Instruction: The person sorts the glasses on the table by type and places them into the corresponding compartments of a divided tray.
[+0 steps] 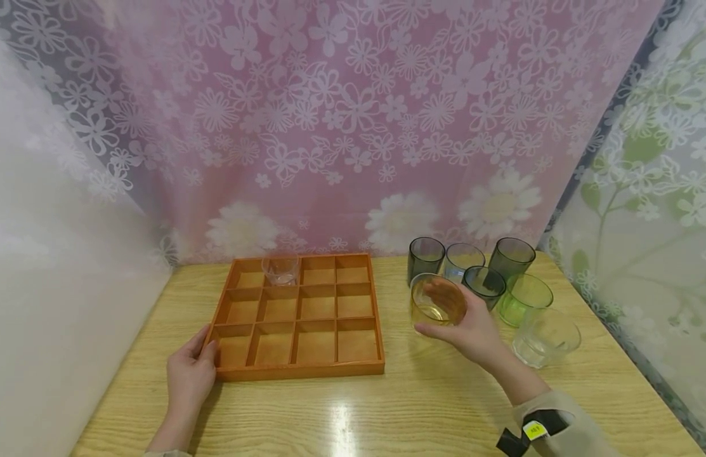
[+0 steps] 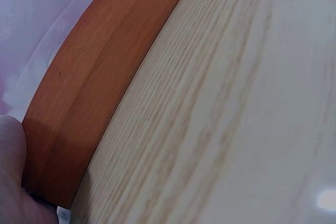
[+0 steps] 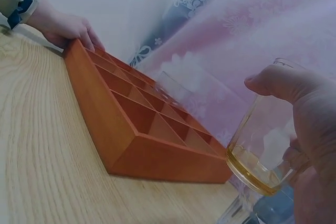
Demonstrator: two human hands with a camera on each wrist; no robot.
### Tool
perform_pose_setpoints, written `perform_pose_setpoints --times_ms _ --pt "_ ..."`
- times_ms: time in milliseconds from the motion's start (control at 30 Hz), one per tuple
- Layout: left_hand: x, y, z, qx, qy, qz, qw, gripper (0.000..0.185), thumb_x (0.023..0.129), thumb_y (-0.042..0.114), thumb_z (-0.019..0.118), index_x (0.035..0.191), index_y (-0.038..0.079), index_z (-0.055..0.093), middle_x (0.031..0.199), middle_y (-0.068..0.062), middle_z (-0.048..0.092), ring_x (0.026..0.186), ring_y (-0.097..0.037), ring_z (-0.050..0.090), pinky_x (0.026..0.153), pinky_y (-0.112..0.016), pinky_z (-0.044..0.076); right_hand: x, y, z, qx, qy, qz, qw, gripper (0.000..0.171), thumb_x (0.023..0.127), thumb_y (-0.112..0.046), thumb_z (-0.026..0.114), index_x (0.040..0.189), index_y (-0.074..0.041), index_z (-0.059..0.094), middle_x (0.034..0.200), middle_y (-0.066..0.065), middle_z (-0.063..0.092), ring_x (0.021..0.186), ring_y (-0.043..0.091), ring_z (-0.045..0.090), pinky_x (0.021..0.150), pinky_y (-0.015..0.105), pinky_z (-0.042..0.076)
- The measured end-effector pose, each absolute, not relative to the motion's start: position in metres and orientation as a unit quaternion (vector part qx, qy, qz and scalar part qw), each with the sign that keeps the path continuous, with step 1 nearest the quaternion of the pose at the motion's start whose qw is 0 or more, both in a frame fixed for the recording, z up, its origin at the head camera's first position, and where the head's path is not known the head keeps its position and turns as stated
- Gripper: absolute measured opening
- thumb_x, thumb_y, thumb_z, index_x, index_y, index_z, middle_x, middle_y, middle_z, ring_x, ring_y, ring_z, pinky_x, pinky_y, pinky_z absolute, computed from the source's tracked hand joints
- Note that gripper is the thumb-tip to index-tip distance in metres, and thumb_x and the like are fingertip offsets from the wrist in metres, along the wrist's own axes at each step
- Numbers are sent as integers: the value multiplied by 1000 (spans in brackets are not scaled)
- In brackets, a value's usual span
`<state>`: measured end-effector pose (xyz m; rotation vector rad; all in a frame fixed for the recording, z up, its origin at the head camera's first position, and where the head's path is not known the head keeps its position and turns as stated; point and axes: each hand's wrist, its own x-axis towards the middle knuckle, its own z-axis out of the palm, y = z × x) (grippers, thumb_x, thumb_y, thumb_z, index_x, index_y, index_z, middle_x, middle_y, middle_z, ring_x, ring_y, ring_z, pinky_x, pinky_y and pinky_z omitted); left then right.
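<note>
Gripping the amber glass (image 1: 425,310) at centre right of the frame, the right hand (image 1: 474,330) is beside the tray (image 1: 301,371), whose lower-left corner the left hand (image 1: 191,368) pinches.

I have the divided tray (image 1: 300,372) on the worktop (image 1: 307,416) left of centre, a lone glass (image 1: 281,273) in its back row, second compartment from left. Rightward stand six clustered glasses (image 1: 490,291), my right grip's (image 1: 476,329) held glass (image 1: 435,311) before the leftmost.
</note>
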<state>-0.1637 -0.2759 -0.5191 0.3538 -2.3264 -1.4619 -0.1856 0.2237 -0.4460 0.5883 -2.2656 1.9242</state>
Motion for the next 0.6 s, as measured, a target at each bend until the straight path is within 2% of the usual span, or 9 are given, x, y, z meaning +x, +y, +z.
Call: perform_pose_setpoints --times_ms 233,467,600 --pt "-164 -276 -520 124 -819 -529 183 42 102 -3 63 144 -6 61 141 -25 60 136 -34 53 91 -2 40 -195 211 -440 204 -739 641 37 80 80 7 89 149 4 50 146 28 55 138 33 54 115 39 43" --pt "-165 -277 -521 123 -821 -528 179 42 103 -2 62 145 -6 60 143 -24 59 137 -34 52 92 -3 39 -204 197 -435 193 -744 640 17 85 81 1 91 153 2 46 149 19 55 142 37 49 117 36 41" --pt "-164 -278 -521 124 -824 -525 176 42 104 -1 63 146 -5 60 144 -24 59 137 -33 51 93 -3 39 -210 187 -434 194 -741 642 13 85 81 1 91 153 2 45 149 17 55 142 37 49 118 38 40"
